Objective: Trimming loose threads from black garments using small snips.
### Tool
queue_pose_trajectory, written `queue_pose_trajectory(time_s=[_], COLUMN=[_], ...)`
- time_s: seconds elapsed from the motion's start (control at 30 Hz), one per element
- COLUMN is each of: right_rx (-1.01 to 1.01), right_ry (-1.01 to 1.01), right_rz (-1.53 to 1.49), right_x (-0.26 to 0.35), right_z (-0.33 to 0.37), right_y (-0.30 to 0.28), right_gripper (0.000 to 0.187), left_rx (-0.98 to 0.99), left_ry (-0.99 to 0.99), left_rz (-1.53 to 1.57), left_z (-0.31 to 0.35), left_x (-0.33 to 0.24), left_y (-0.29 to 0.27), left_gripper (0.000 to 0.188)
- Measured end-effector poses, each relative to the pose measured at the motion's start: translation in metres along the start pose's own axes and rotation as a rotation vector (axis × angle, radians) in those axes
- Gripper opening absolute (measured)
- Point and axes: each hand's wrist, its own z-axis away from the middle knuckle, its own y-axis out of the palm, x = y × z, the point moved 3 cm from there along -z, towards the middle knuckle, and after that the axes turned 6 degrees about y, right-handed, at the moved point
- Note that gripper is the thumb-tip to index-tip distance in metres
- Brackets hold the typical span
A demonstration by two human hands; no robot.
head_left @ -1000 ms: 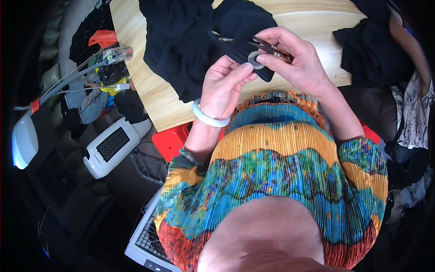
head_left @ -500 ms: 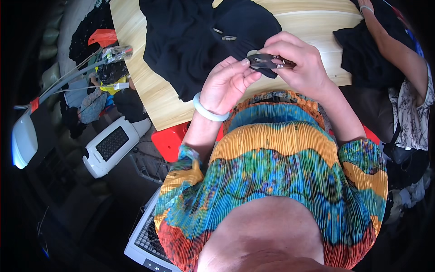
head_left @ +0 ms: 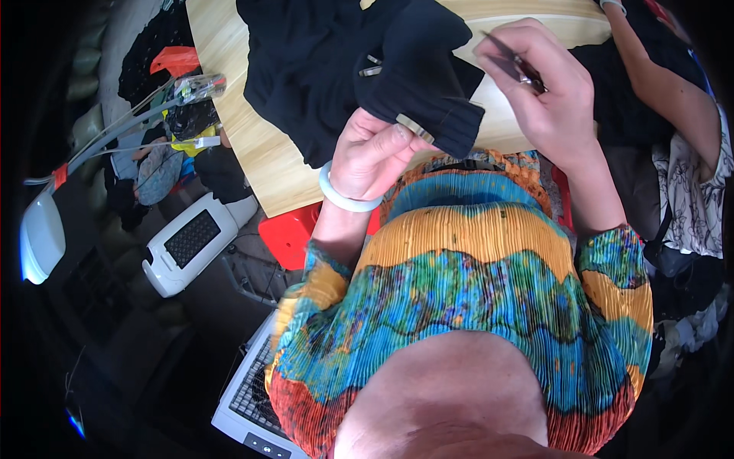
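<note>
Your left hand (head_left: pixel 368 157) pinches the black garment (head_left: pixel 306 76) near its edge, thumb against a pale button-like piece (head_left: pixel 417 129); the rest spreads over the wooden desk (head_left: pixel 264 172). Your right hand (head_left: pixel 556 96) grips small dark snips (head_left: pixel 514 63), apart from the garment.

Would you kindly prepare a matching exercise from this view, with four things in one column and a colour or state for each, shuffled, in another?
Column one:
1. Left hand
2. Right hand
3. Bracelet
4. Tabletop

Column two:
A. Wood-grained and partly covered
B. Holding dark snips
C. Pale and band-shaped
D. Pinching black cloth

Right pairs: 1-D, 2-B, 3-C, 4-A
</note>
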Motion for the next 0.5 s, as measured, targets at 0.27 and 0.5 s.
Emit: queue_pose_trajectory(time_s=[0.27,0.5], right_rx=[0.031,0.059], right_ry=[-0.053,-0.153], right_rz=[-0.132,0.185], right_x=[0.013,0.002], right_z=[0.012,0.017], right_y=[0.001,0.015], right_gripper=[0.029,0.021], left_rx=[-0.073,-0.223], left_ry=[0.145,-0.042], left_rz=[-0.132,0.112], left_z=[-0.001,-0.007], left_x=[-0.003,0.005], left_y=[0.005,0.001], left_gripper=[0.024,0.011])
